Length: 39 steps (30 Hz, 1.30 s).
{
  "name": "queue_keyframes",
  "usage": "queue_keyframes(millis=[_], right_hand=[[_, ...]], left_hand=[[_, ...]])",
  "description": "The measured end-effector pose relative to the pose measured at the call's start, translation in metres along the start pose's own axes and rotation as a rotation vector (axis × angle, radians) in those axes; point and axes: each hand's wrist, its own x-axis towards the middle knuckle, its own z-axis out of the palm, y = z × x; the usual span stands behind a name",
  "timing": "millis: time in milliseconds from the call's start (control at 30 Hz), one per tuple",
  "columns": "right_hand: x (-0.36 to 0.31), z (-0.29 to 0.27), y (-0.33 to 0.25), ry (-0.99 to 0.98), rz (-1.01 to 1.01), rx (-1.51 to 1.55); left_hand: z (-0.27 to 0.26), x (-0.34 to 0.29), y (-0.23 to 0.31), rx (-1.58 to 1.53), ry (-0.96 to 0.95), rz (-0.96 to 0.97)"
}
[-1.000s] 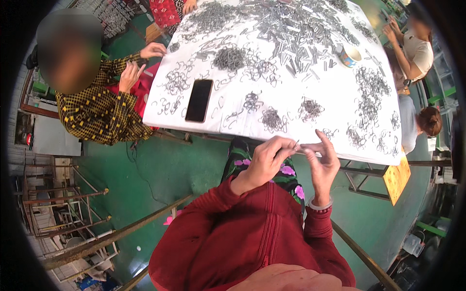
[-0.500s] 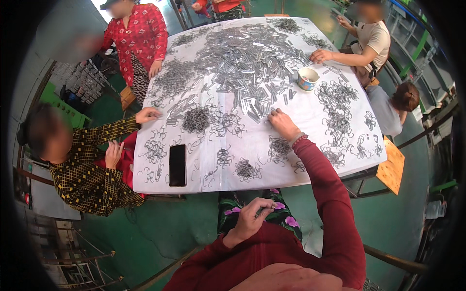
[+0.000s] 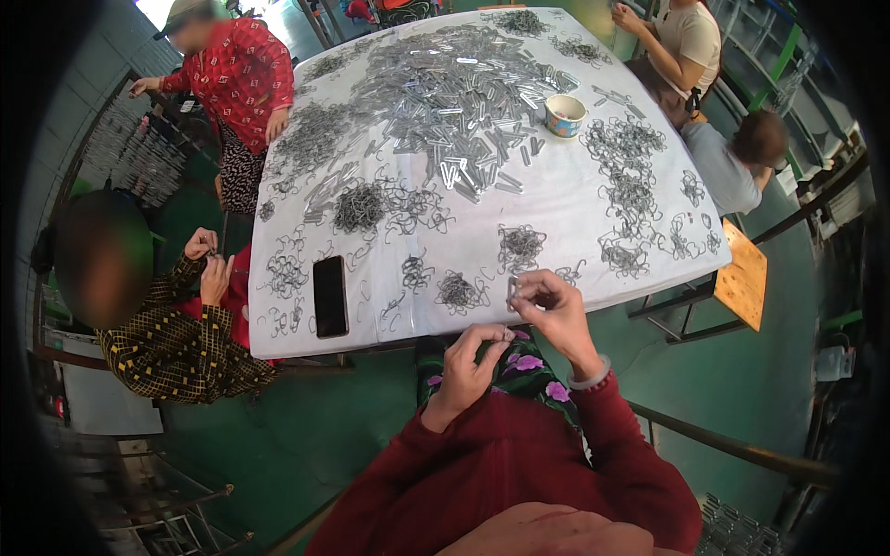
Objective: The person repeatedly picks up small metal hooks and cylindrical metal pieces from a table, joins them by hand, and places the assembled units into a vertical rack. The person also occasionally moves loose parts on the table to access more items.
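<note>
Your green floor (image 3: 324,417) spreads around you, with a wooden stool (image 3: 744,276) to your right, a grey wall (image 3: 88,65) far left, bright light (image 3: 283,35) ahead

Before you, the counter (image 3: 556,190) carries a phone (image 3: 330,296) near its left front corner, with a wire pile (image 3: 359,206) behind and slightly right of it. A heap of strips (image 3: 464,102) lies farther back, a cup (image 3: 564,123) beside its right. Your left hand (image 3: 468,368) is at the near edge, your right hand (image 3: 559,320) right of it.
</note>
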Motion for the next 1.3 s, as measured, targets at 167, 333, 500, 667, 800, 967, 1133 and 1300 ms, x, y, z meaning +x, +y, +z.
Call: queue_keyframes(millis=[167,333,500,667,800,967,1133,1300], right_hand=[[-0.026,0.008,-0.022,-0.062,0.078,0.137],[-0.029,0.016,-0.010,0.054,-0.007,0.050],[-0.025,0.026,-0.003,-0.003,0.034,0.087],[-0.020,0.025,0.001,0.015,0.040,0.084],[-0.015,0.024,-0.009,-0.016,0.042,0.044],[-0.012,0.023,-0.005,-0.101,-0.018,0.013],[-0.015,0.019,-0.003,-0.091,-0.026,0.021],[-0.018,0.017,-0.006,-0.070,-0.038,0.000]], left_hand=[[-0.005,-0.002,0.007,0.111,0.018,-0.039],[-0.007,-0.002,-0.001,0.139,0.045,0.125],[-0.015,-0.011,-0.011,0.159,0.039,0.088],[-0.023,-0.008,-0.019,0.080,0.063,0.112],[-0.061,0.021,-0.040,0.224,0.161,0.023],[-0.142,0.099,-0.134,0.642,0.426,-0.160],[-0.160,0.124,-0.180,1.011,0.283,-0.232],[-0.147,0.122,-0.170,0.937,0.251,-0.236]])
